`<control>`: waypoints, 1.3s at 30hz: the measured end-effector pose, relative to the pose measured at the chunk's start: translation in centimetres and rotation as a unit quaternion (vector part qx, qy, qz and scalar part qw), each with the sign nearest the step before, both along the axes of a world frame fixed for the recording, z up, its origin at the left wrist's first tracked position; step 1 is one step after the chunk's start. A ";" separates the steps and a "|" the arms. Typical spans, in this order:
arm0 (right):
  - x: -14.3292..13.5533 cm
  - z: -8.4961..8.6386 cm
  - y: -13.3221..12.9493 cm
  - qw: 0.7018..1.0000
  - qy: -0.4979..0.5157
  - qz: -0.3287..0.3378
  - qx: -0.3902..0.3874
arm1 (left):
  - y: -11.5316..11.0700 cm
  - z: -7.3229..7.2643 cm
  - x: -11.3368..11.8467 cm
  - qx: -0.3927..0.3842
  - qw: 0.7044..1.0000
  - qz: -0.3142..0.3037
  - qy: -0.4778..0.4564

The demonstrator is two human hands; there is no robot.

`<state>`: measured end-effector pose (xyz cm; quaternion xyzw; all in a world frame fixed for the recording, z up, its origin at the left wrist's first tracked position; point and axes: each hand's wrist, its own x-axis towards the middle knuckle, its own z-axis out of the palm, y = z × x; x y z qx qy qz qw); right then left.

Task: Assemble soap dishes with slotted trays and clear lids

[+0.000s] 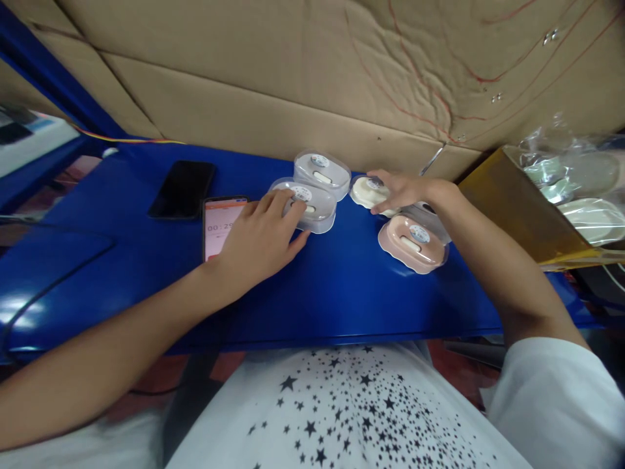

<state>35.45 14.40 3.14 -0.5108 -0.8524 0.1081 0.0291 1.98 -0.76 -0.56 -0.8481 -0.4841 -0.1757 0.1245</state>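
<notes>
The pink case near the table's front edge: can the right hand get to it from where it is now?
Probably yes. The right hand rests on a cream case just behind the pink case, and nothing covers the pink case from above.

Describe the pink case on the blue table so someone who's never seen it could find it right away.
On the blue table, look right of centre, just below the right hand. The pink case lies nearest the table's front edge. It is the only pink one; the other cases are clear or cream.
</notes>
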 end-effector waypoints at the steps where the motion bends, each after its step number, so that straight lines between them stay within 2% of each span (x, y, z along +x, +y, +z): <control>1: -0.3 0.3 -0.2 0.999 -0.014 -0.009 -0.031 | -0.1 0.1 0.1 -0.007 1.000 0.002 0.000; 3: -0.7 1.1 -0.7 0.995 -0.046 -0.017 -0.091 | -0.2 0.1 0.2 -0.022 1.000 0.008 -0.006; 5: -0.9 2.0 -1.5 0.994 -0.036 -0.023 -0.100 | -0.2 0.2 0.3 -0.032 0.999 0.013 -0.014; 8: -0.9 3.6 -3.3 0.997 0.025 0.000 -0.074 | -0.1 0.1 0.2 -0.029 0.999 0.014 -0.013; 11: -1.5 4.4 -6.7 0.991 0.106 0.079 -0.033 | 0.0 0.0 0.1 -0.020 1.000 0.010 -0.006; 14: -3.2 3.4 -11.6 0.975 0.130 0.179 -0.012 | 0.1 -0.1 0.1 -0.021 1.000 0.010 -0.019; 17: -5.1 1.4 -16.1 0.971 0.089 0.219 -0.029 | 0.0 -0.2 0.2 -0.014 0.999 -0.006 -0.038; 19: -5.8 0.2 -17.7 0.971 0.081 0.221 -0.029 | -0.1 -0.1 0.3 0.000 0.998 -0.033 -0.049; 22: -5.3 -0.7 -17.8 0.971 0.088 0.221 -0.015 | -0.5 0.3 0.4 0.026 0.992 -0.086 -0.089; 24: -4.4 -0.9 -17.0 0.976 0.087 0.199 0.006 | -0.9 0.7 0.5 0.047 0.983 -0.117 -0.132; 26: -3.5 -1.0 -16.1 0.985 0.069 0.148 0.048 | -1.3 1.0 0.5 0.067 0.972 -0.162 -0.154; 29: -2.6 -1.1 -14.9 0.992 0.018 0.066 0.102 | -1.9 1.0 0.6 0.072 0.955 -0.272 -0.091; 31: -2.3 -1.0 -14.4 0.993 -0.005 0.041 0.115 | -2.3 0.7 0.9 0.044 0.942 -0.332 -0.019; 34: -1.1 -0.2 -14.0 0.990 -0.016 0.002 0.140 | -2.8 -0.1 1.2 -0.015 0.933 -0.357 0.049; 37: 1.5 1.1 -13.6 0.983 -0.046 -0.077 0.160 | -3.0 -0.6 1.2 -0.039 0.933 -0.351 0.068; 39: 3.7 1.7 -13.2 0.976 -0.092 -0.136 0.142 | -2.9 -0.7 1.2 -0.042 0.934 -0.348 0.067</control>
